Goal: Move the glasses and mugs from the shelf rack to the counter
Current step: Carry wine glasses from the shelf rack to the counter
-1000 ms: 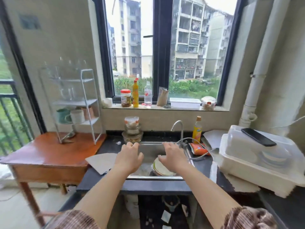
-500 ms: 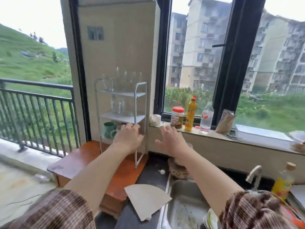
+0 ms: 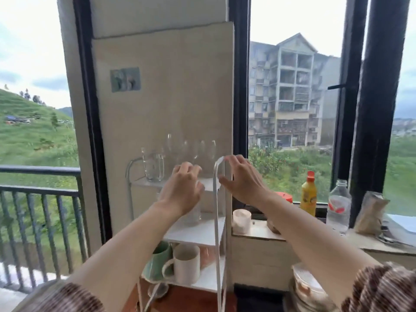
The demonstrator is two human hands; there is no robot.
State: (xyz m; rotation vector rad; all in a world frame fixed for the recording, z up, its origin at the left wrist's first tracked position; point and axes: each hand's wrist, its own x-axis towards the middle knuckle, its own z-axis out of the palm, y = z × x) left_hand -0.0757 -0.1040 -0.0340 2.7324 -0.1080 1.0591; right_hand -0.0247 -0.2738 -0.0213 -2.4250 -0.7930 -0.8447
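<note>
A white three-tier shelf rack (image 3: 218, 221) stands against the wall. Its top tier holds a clear glass mug (image 3: 154, 165) and several stemmed glasses (image 3: 191, 149). On the bottom tier sit a green mug (image 3: 158, 258), a white mug (image 3: 185, 263) and a pinkish mug (image 3: 206, 255). A clear glass (image 3: 193, 216) stands on the middle tier, partly behind my wrist. My left hand (image 3: 182, 188) hovers at the top tier's front, fingers spread, holding nothing. My right hand (image 3: 242, 179) is open beside the rack's right post, fingertips near its curved top.
The rack stands on a wooden table (image 3: 191, 298). The windowsill (image 3: 258, 231) to the right carries a white cup (image 3: 241, 220), an orange bottle (image 3: 308, 194), a clear bottle (image 3: 338, 206) and a bag (image 3: 370, 213). Stacked bowls (image 3: 307, 287) sit at lower right. A balcony railing (image 3: 40, 190) is left.
The view swung left and up from the sink to the rack. Both hands rose from the sink area to the rack's top tier.
</note>
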